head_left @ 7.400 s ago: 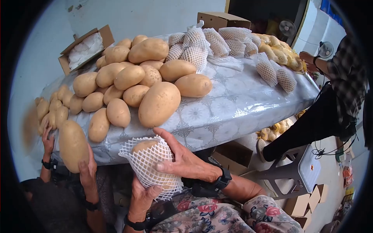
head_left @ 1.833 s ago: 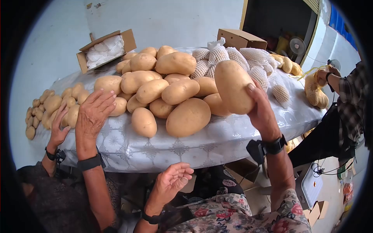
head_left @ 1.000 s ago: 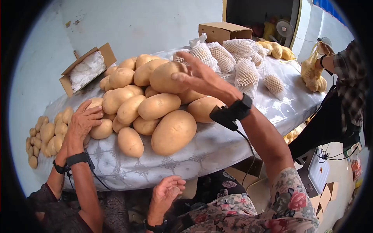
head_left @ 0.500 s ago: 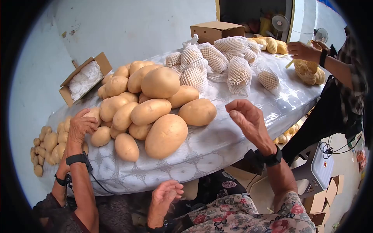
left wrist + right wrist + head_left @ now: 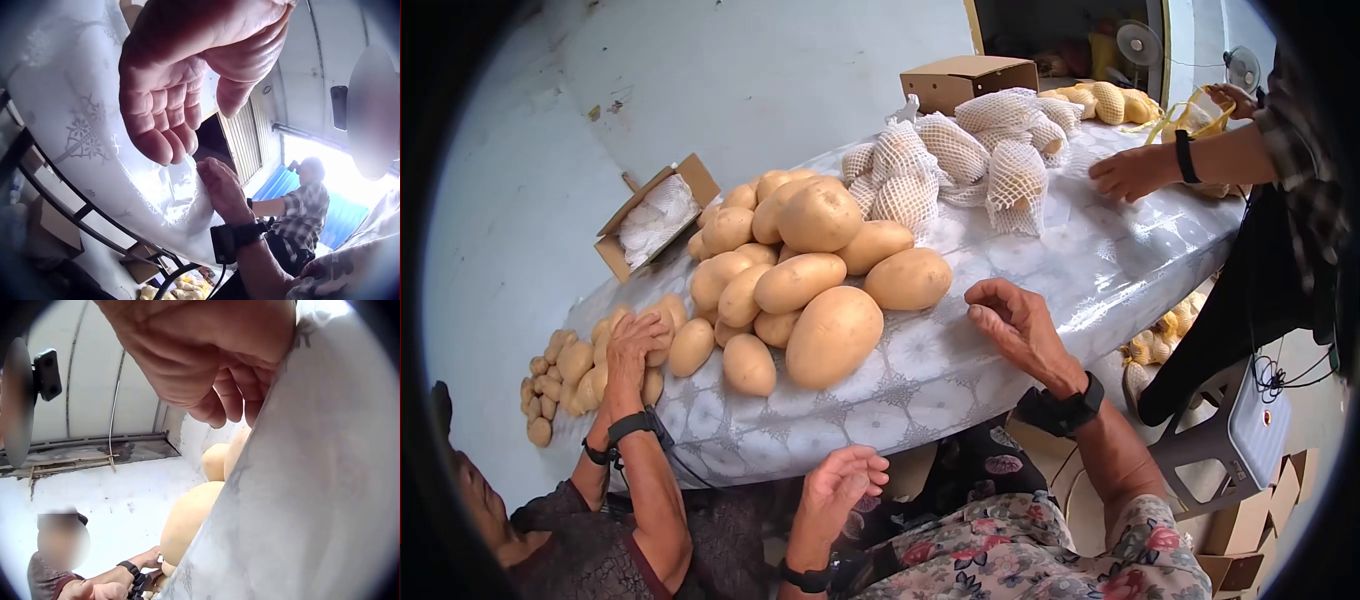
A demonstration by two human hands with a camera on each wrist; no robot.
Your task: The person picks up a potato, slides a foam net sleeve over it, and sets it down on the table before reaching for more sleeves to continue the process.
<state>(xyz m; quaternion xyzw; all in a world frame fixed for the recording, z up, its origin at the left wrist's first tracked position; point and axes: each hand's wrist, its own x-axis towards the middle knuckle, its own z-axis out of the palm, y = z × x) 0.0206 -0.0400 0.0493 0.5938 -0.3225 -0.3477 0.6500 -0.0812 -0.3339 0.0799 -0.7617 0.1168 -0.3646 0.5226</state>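
My right hand (image 5: 1022, 325) rests at the front of the patterned tablecloth (image 5: 960, 375), its fingers loosely curled with nothing in them. In the right wrist view, the same hand (image 5: 212, 353) sits beside the cloth, with bare potatoes beyond. My left hand (image 5: 840, 487) hangs in front of the table edge, relaxed and holding nothing; the left wrist view shows its bent fingers (image 5: 159, 122). Left of my right hand is a heap of bare potatoes, with one large potato (image 5: 835, 337) at its front and another potato (image 5: 820, 215) on top.
Potatoes in white foam nets (image 5: 905, 180) stand behind the heap. At left, another person's hand (image 5: 635, 345) touches smaller potatoes; at right, a third person's hand (image 5: 1135, 172) reaches over the cloth. A cardboard box (image 5: 970, 82) stands at the back, a grey stool (image 5: 1250, 425) on the floor.
My right hand held a netted potato with my left, later carried a large bare potato leftward onto the heap, released it and drew back right. The small netted potato at right is no longer visible.
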